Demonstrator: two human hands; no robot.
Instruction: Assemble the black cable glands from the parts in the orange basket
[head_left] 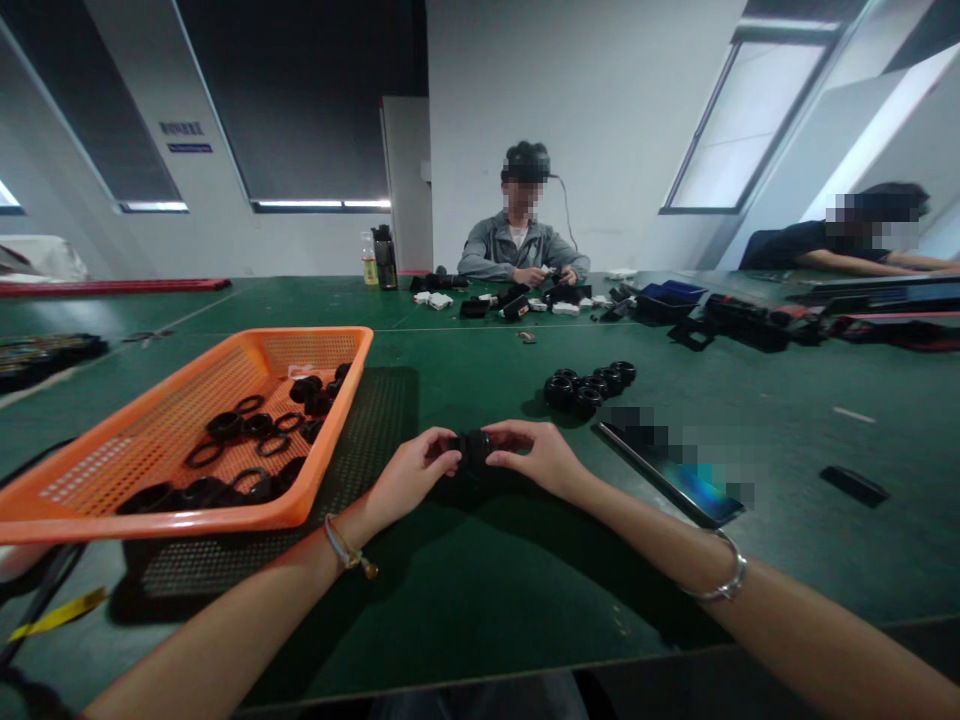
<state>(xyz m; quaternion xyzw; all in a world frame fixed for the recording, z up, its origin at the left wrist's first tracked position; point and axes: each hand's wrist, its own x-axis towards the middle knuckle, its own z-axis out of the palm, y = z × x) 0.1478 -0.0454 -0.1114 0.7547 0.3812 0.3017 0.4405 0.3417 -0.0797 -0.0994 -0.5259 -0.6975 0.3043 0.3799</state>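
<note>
Both my hands meet over the green table [480, 580] and pinch one small black round part [474, 446] between them. My left hand [409, 475] grips its left side with thumb and fingertips. My right hand [536, 455] closes on its right side. To the left stands an orange mesh basket [112, 470] holding several black rings and round parts [259, 430]. Behind my right hand lies a cluster of several black round parts [589, 387] on the table.
A phone [675, 470] lies right of my hands, and a small black flat piece [853, 485] farther right. Across the table a person [521, 245] handles small white and black parts; another person [847, 245] leans at the far right. Bottles [381, 258] stand at the back.
</note>
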